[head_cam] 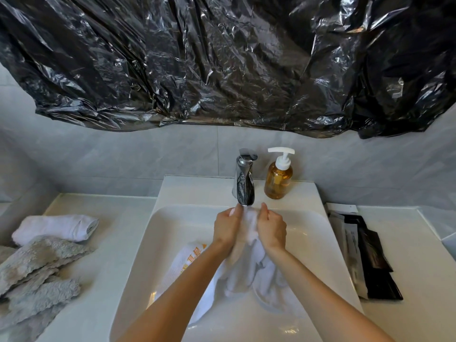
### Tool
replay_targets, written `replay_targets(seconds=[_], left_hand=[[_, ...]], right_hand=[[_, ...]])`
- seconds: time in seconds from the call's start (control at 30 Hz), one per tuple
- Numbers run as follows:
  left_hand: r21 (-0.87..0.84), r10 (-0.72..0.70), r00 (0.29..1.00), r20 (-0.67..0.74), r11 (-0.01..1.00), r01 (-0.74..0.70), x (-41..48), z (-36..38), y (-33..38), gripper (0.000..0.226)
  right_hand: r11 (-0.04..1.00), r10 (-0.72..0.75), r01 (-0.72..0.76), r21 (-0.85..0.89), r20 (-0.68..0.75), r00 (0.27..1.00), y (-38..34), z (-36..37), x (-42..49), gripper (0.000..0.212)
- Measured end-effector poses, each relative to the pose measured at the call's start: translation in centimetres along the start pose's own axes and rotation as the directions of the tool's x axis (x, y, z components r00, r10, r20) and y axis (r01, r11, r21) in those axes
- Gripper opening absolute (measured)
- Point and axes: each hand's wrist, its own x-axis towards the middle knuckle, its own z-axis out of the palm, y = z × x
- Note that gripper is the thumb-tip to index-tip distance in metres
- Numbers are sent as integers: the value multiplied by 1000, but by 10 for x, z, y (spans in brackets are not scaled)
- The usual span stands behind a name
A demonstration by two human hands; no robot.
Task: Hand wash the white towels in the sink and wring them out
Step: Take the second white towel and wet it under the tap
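Fingers [234, 213] of my left hand [225, 229] and of my right hand [271, 229] are curled in around the top of a bunched, wet white cotton towel [249, 267], pinching it between both palms directly under the spout of the chrome tap [244, 183]. Below the fingers the towel hangs down into the white ceramic sink [320, 233], and beside it, under my left forearm, lies a second white towel with orange printing [190, 260].

I cannot tell whether water is running. If it is, I judge the main risk is splashing: the bundle sits high and close to the spout, so water could bounce off it onto the white worktop [123, 230]. Wringing this high could also send drips over the rim. Just beyond my right fingers stands an amber plastic pump bottle of soap [277, 180], and a wide twisting move could knock it over. Far left of the fingers a rolled white towel [56, 228] and a grey fluffy cloth [37, 267] wait on the worktop; spray could soak them early.
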Motion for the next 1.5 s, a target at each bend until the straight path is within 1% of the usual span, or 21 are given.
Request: replay_targets(seconds=[0.07,0.17,0.2,0.23,0.3,0.4,0.47,0.53,0.6,0.7,0.87,0.93,1.0,1.07,1.13,1.2,1.27,1.33,1.4,1.47,1.5], left_hand=[[-33,-58,996,69,998,60,1,-15,1,36],[-105,-68,995,76,992,75,7,-47,-5,27],[-135,-69,993,94,988,82,8,-58,-8,29],[-132,-82,990,118,986,98,11,-68,-13,45],[19,-124,983,132,992,122,12,-82,-20,61],[348,-150,986,73,930,116,12,-89,-28,52],[420,-125,992,31,902,101,8,-87,-28,40],[361,-61,998,12,931,52,5,-82,-25,33],[247,-34,999,-1,969,33,0,-70,-21,38],[79,-119,993,-16,990,120,-6,-48,-17,54],[-57,-166,985,42,984,168,-13,-24,6,39],[-149,-180,982,52,971,186,-13,-20,10,36],[-263,-188,981,50,945,194,-10,-20,9,50],[-279,-162,982,100,943,184,-6,-24,7,59],[-189,-125,979,159,970,154,-1,-27,8,39],[-64,-112,974,195,990,127,1,-24,9,24],[24,-143,962,235,990,141,2,-20,11,18],[34,-192,942,275,981,190,-4,-19,17,36],[33,-227,925,303,973,228,-5,-24,17,58],[24,-180,909,375,983,184,-3,-32,12,53],[17,-152,899,410,987,159,-3,-36,9,51]], right_hand=[[993,28,-38,114,81,996,-2,-6,13,49],[973,-4,-46,227,217,976,-11,-12,16,47],[962,-5,-64,264,253,967,-12,-14,16,44],[950,-1,-90,298,293,956,-12,-15,15,40],[913,-20,-138,383,382,924,-9,-17,11,34],[824,-67,-228,518,488,870,-6,-19,-1,37],[791,-90,-250,559,510,856,-5,-18,-9,27],[826,-119,-173,536,467,876,-5,-15,-15,20],[902,-178,1,432,371,912,-7,-9,-19,21],[953,-215,135,273,290,933,-14,3,-25,21],[980,-129,103,167,155,979,-28,10,-15,17],[983,-58,40,177,94,994,-31,7,-7,26],[973,28,-24,229,-16,999,-30,-7,3,36],[969,77,-58,240,-69,995,-20,-28,16,39],[986,67,-69,153,19,998,-6,-41,24,47],[996,51,-65,56,213,976,5,-44,25,55],[995,-17,-23,94,400,917,10,-44,22,74],[993,-82,19,114,578,812,7,-43,14,63],[998,-56,26,56,653,755,8,-42,11,44],[991,-127,70,115,622,773,9,-41,8,28],[983,-179,126,131,558,811,8,-41,7,23]])
